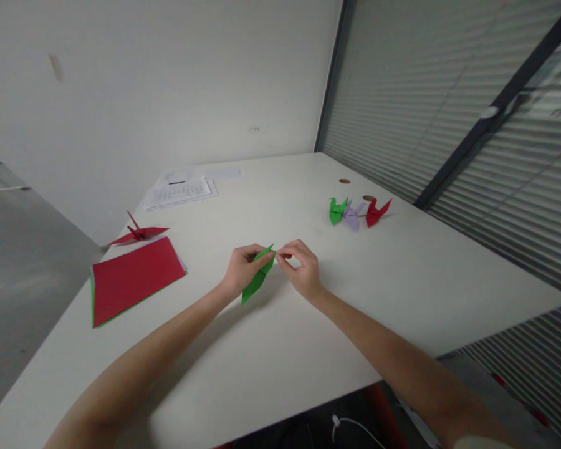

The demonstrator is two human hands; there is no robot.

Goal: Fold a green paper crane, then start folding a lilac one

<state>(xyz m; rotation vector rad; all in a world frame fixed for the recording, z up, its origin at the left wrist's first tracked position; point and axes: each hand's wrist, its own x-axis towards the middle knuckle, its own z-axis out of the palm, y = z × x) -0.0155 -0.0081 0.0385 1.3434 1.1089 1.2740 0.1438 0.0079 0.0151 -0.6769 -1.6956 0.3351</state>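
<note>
Between my two hands, a little above the white table [243,368], is a green folded paper crane [257,284]. My left hand [244,267] grips its body with the thumb on the near side; one wing points down toward me. With thumb and fingertips, my right hand [302,268] pinches a thin tip at the crane's right end. That tip is mostly covered by the fingers, so its shape cannot be made out.
At left lies a stack of coloured paper [138,280], red on top, with a red paper crane [140,233] behind it. Printed sheets [182,190] lie at the back. Green [337,211], lilac [353,215] and red paper cranes [376,213] stand at right, near the blinds [430,112].
</note>
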